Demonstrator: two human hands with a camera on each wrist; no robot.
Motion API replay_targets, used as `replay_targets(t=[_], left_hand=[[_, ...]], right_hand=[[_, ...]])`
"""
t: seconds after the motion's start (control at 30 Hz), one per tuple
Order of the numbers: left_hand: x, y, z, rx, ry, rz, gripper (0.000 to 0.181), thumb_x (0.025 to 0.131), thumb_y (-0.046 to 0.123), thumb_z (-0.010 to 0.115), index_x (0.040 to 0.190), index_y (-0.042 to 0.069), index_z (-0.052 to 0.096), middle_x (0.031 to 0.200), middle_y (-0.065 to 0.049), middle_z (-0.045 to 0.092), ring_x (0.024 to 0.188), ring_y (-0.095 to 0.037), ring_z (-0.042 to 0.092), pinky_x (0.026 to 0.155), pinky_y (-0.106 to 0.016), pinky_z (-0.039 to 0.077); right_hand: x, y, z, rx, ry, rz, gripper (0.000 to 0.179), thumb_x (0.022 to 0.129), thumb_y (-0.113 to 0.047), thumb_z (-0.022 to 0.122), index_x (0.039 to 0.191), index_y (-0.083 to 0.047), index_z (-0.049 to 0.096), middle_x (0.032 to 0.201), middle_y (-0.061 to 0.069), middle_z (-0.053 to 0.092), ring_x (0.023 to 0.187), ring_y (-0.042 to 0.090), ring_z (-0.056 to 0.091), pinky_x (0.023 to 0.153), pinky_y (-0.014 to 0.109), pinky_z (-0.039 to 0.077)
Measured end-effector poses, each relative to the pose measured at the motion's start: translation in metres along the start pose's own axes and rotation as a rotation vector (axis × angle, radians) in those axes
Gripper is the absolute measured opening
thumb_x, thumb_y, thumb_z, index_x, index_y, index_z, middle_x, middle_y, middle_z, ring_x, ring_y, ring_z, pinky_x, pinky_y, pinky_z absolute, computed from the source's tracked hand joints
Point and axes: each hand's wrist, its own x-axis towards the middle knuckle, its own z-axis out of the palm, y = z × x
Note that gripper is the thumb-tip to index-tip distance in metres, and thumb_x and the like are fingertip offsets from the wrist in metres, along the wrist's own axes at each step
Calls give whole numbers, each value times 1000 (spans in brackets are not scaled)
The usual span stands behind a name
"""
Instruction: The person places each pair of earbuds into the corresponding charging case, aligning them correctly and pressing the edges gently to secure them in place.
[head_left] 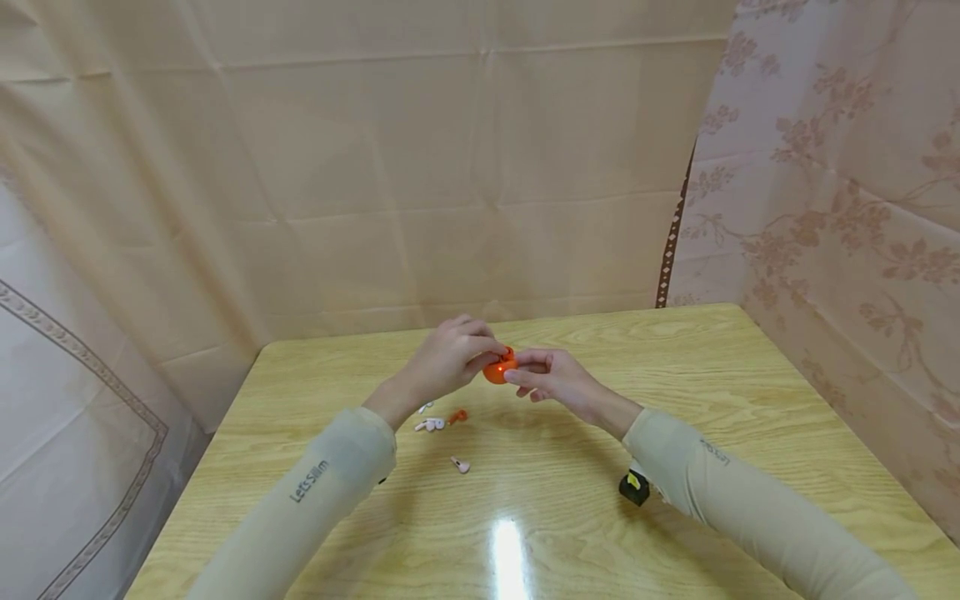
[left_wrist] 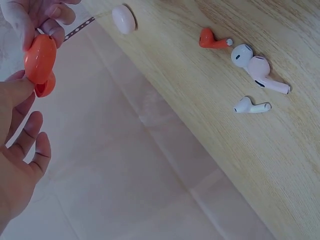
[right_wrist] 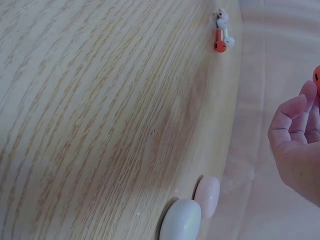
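Note:
Both hands hold a glossy orange earbud case [head_left: 497, 374] up over the far half of the table. The lid stands raised in the head view. My right hand [head_left: 558, 383] grips the case from the right between thumb and fingers. From the left, my left hand [head_left: 453, 354] pinches at the case's opening, its thumb against the orange shell [left_wrist: 40, 59] in the left wrist view. The left fingertips hide what lies inside. Below the hands, an orange earbud [head_left: 458, 416] lies on the table beside white and pink earbuds [head_left: 431, 425].
A lone pink earbud [head_left: 461, 465] lies nearer the front of the wooden table [head_left: 555, 500]. In the right wrist view a white case [right_wrist: 181, 222] and a pink case [right_wrist: 207, 196] sit side by side. A beige curtain [head_left: 450, 167] hangs behind the table's far edge.

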Motion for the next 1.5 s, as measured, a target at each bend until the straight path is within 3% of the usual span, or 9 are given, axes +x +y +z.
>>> replay_targets(t=[0.3, 0.63, 0.87, 1.17, 1.5], left_hand=[[-1, -1, 0, -28, -13, 4, 15, 89, 5, 78, 99, 16, 81, 95, -1, 66, 89, -19, 56, 78, -30, 49], [0, 0, 0, -21, 8, -20, 16, 87, 12, 81, 103, 11, 80, 97, -2, 66, 91, -18, 59, 81, -28, 51], [2, 2, -1, -36, -2, -51, 15, 89, 13, 80, 103, 11, 80, 98, 0, 65, 91, -17, 59, 81, -27, 51], [5, 3, 0, -71, -23, -44, 14, 89, 11, 80, 103, 12, 80, 94, 2, 67, 82, -13, 63, 74, -24, 52], [4, 2, -2, -110, -88, -85, 16, 93, 13, 76, 108, 12, 79, 98, 2, 69, 83, -11, 65, 75, -22, 53]], right_hand=[[-2, -1, 1, -3, -5, -3, 39, 95, -25, 75, 128, -7, 67, 114, 7, 74, 100, 41, 63, 75, 31, 52], [-2, -1, -1, 10, -4, 12, 41, 95, -25, 75, 130, -4, 66, 114, 9, 74, 95, 31, 66, 79, 33, 54], [-3, -2, -2, 86, -9, 42, 40, 94, -18, 75, 129, 0, 66, 107, 9, 73, 85, 19, 64, 79, 30, 55], [-4, -1, -4, 172, -39, 43, 40, 96, -11, 72, 132, 3, 64, 110, 10, 73, 84, 18, 66, 79, 28, 56], [-6, 0, -6, 197, -63, 61, 38, 99, -14, 68, 133, 0, 61, 113, 9, 73, 88, 19, 69, 75, 29, 57]])
